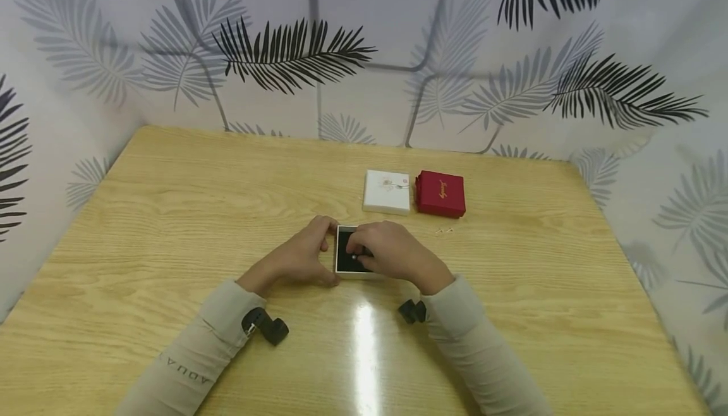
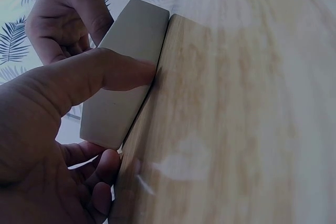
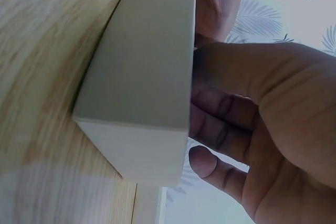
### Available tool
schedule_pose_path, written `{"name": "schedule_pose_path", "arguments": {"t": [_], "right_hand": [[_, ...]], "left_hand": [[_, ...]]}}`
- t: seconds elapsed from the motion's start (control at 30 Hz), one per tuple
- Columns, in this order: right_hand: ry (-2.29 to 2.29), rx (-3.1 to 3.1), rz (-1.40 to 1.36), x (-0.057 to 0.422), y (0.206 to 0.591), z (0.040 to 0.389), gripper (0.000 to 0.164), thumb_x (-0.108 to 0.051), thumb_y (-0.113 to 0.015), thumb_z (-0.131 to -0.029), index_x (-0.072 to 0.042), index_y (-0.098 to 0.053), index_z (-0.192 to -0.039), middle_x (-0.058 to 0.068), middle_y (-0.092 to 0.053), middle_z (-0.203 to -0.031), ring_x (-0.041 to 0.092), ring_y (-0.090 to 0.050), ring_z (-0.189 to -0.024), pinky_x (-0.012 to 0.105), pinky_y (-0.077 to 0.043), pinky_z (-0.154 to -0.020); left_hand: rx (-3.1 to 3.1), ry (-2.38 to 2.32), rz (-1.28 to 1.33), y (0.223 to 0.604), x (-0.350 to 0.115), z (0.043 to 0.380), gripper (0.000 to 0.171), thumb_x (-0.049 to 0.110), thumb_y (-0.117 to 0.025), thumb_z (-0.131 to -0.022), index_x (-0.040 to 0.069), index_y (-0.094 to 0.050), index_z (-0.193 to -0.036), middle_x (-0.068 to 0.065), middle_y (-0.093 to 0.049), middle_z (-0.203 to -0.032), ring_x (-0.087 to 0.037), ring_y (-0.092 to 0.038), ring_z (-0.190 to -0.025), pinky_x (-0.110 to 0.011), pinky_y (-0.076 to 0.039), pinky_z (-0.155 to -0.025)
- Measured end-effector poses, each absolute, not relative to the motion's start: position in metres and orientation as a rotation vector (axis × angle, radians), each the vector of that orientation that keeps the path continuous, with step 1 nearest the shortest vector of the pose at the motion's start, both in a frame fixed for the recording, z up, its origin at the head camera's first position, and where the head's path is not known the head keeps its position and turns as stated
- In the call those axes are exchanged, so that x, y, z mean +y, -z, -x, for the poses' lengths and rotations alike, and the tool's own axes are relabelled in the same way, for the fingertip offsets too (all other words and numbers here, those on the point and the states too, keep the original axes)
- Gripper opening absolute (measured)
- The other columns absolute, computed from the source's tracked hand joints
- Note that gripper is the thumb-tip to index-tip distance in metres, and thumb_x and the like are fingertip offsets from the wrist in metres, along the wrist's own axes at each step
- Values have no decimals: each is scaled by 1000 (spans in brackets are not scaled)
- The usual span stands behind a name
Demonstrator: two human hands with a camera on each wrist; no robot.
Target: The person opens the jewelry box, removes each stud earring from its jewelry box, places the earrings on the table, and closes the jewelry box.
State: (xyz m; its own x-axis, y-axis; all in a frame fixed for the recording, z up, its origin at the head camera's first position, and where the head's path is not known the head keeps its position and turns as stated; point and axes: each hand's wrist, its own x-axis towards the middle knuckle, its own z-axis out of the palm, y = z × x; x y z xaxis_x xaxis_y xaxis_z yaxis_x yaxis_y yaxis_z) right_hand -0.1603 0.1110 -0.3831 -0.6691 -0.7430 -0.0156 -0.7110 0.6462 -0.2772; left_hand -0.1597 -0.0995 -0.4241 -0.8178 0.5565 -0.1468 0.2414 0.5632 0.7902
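Sleeves (image 1: 196, 340): two
Open box (image 1: 355, 275): white, black inside; one
Left hand (image 1: 301, 256): grips it
Right hand (image 1: 392, 250): fingertips inside; grip I cannot tell
Flowered box (image 1: 381, 198): one
Red box (image 1: 441, 193): one

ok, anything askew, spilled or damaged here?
No spill or visible damage. One mild oddity: two tiny items lie loose on the tabletop, just on the near side of the red box, not inside any box. The open box looks intact on its visible sides.
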Motion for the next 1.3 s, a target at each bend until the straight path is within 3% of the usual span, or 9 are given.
{"name": "schedule_pose_path", "arguments": {"t": [0.8, 1.3], "right_hand": [[339, 2746, 1228, 109, 385, 159, 8, -10, -74, -86, -13, -75, -93, 1, -72, -92, 11, -61, -79, 32, -54, -75], [331, 2728, 1167, 108, 386, 160, 9, -10, -72, -87, -12, -75, -94, 1, -72, -95, 12, -62, -83, 33, -55, -77]], "left_hand": [[2437, -1115, -646, 426, -98, 161, 83, 14, -90, -69, 5, -40, -135, -11, -44, -121, -23, -43, -102, -33, -41, -84], [2433, -1123, -658, 425, -99, 161, 84, 13, -89, -69, 4, -39, -135, -12, -44, -121, -24, -42, -101, -33, -40, -84]]}}
